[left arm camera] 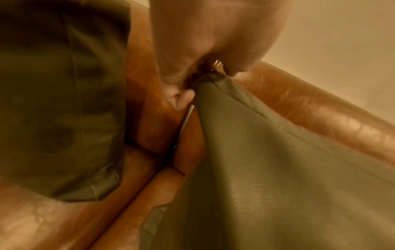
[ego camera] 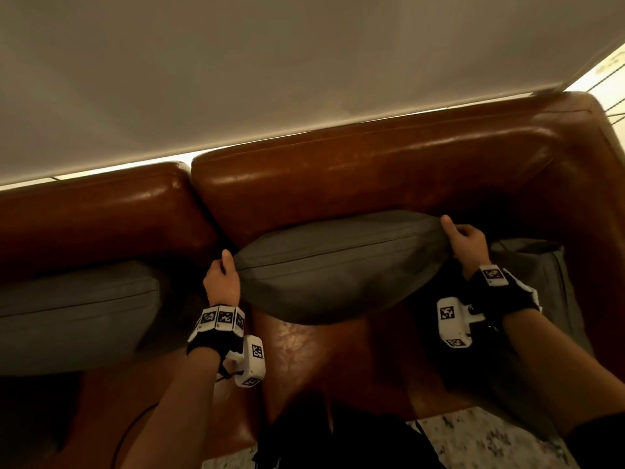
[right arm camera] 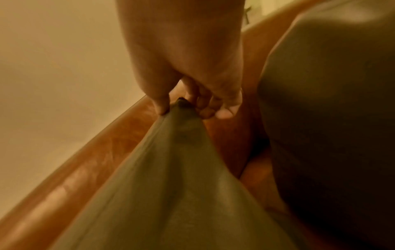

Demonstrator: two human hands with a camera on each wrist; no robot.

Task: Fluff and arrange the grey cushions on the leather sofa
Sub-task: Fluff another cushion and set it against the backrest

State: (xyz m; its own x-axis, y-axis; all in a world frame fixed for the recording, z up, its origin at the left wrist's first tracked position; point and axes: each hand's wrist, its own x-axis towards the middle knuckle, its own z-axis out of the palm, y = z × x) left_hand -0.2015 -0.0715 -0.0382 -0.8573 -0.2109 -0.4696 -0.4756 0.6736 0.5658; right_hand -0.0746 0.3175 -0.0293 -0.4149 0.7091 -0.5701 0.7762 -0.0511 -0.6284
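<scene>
The middle cushion (ego camera: pixel 333 265) is held up in front of the sofa (ego camera: pixel 372 170) backrest, its lower edge above the seat. The left hand (ego camera: pixel 221 282) pinches its left corner, fingers (left arm camera: pixel 181 96) clenched on the fabric; the right hand (ego camera: pixel 468 243) grips its right corner. A second cushion (ego camera: pixel 74 313) leans left of it, a third cushion (ego camera: pixel 541 265) right, against the armrest.

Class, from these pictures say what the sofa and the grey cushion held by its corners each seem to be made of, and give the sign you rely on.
Sofa: looks like smooth brown leather or a leather-like cover with a glossy finish; bright highlights run along its backrest. Grey cushion, pinched at its corners by the left hand and right hand: apparently matte woven fabric over soft filling; it shows no shine, has stitched seams and sags between the hands.
</scene>
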